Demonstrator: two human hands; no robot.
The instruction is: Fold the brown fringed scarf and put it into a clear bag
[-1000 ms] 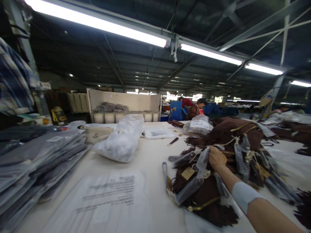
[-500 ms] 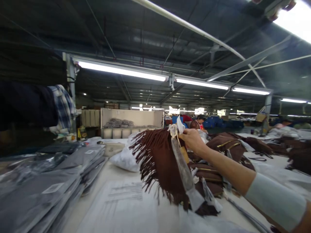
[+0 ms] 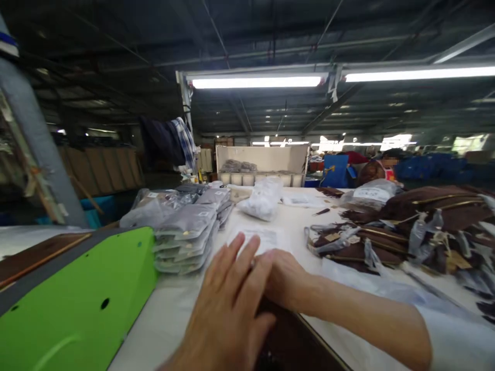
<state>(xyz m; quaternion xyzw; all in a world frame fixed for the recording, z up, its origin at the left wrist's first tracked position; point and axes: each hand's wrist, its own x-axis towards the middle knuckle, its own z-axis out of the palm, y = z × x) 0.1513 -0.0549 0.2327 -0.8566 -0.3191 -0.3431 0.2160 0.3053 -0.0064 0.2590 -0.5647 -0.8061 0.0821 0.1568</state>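
My right hand (image 3: pixel 284 278) is curled knuckles-up on a dark brown bag (image 3: pixel 297 342) that lies at the near edge of the white table (image 3: pixel 181 314). Its fingertips are hidden. My left hand (image 3: pixel 228 309) is in the foreground with fingers stretched out flat, lying partly over the right hand and the bag's left end. Only a small part of the bag shows below the hands.
A bright green machine cover (image 3: pixel 77 304) fills the near left. Behind it is a stack of grey bagged packs (image 3: pixel 187 234). A printed sheet (image 3: pixel 265 239), a white plastic bag (image 3: pixel 263 198) and a pile of brown fringed bags (image 3: pixel 410 226) lie beyond. A person (image 3: pixel 373 170) works far back.
My right hand lifted a brown fringed bag off the pile and brought it down to the near table edge. My left hand came into view, and the view swung left.
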